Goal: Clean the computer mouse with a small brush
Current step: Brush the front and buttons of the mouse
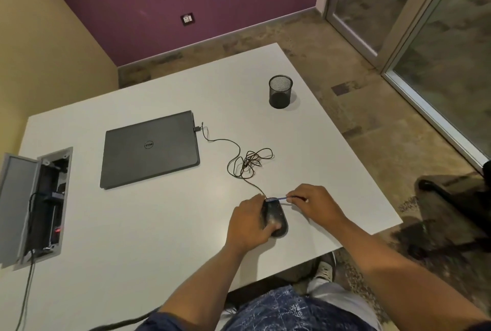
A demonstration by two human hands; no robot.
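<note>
Left hand [249,221] gripping mouse [276,217] sides, light, slick shell; right hand [313,201] pinching thin brush [277,199].

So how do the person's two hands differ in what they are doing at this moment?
The left hand wraps around the dark computer mouse, thumb on its rear, steadying it on the white table; the right hand pinches the thin blue-handled small brush instead. The left hand lies over the mouse's left side, the right hand beside its front end. Both work at the mouse.
</note>
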